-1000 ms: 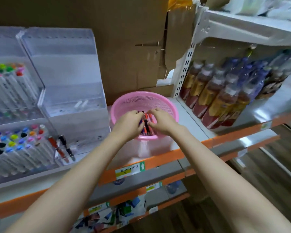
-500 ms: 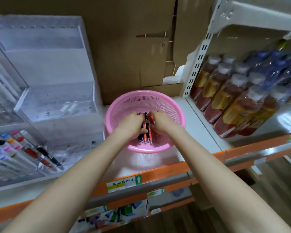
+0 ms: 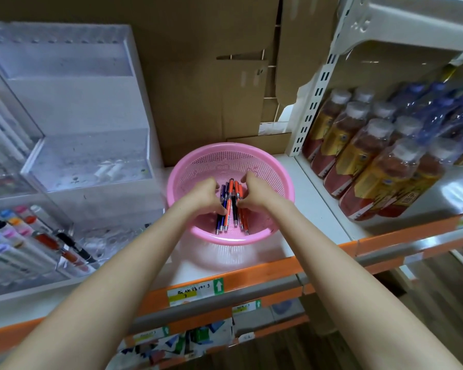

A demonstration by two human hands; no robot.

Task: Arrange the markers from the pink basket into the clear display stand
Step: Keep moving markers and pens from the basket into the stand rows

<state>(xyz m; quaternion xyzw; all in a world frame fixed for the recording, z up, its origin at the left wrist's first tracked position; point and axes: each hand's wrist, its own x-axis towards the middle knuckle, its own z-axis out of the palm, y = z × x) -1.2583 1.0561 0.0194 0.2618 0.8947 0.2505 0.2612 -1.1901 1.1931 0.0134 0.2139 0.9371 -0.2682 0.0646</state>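
Note:
A pink basket sits on the white shelf, in the middle of the view. Inside it lies a bundle of markers, orange, blue and black, side by side. My left hand curls its fingers round the bundle from the left. My right hand pinches the same bundle from the right. A tiered clear display stand stands to the left of the basket; its upper tiers look bare, and a few dark and red markers lie in its lowest tier.
Further left, another clear rack holds several coloured-cap markers. Bottled drinks fill the shelf to the right. Brown cardboard backs the shelf. An orange shelf edge with price tags runs in front.
The view shifted right and closer to the basket. Both hands stayed in the basket and gathered the markers into a tighter bundle, more of which now shows between them.

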